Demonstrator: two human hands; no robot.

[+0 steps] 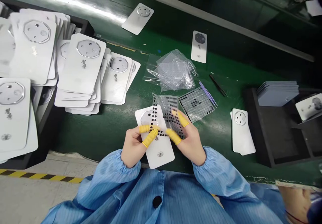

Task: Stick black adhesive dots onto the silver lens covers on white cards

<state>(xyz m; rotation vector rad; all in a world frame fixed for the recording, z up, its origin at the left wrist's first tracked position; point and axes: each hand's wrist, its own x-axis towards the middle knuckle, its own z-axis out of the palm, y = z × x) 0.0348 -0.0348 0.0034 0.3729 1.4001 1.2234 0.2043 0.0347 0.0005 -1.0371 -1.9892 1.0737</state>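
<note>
1. The left hand (134,145) grasps the lower left edge of a clear dotted sheet (168,106), pinching it between thumb and forefinger
2. The right hand (190,141) grasps the sheet's right part, thumb in front and forefinger showing through the plastic; this area is slightly blurred
3. The dotted sheet, with rows of small black dots, is bent above a white panel (164,157); whether it is one folded piece or two layers, I cannot tell
4. That panel lies tilted on the green table (108,130), just in front of the person, its upper part partly covered by the sheet and the fingers
5. Yellow finger covers (150,139) sit on the thumb and forefinger of both hands
6. Another dotted sheet lies flat beyond the right hand, with purple tweezers (208,94) at its right edge and dark tweezers (217,84) nearby
7. Beyond the held sheet is a loose pile of clear plastic (176,71)
8. To the left, stacks of white panels (83,73) lie in and beside a black box (42,153)
9. To the right, a black tray (279,126) bears upright grey panels (276,98), with two overlapping white panels lying just beside it
</note>
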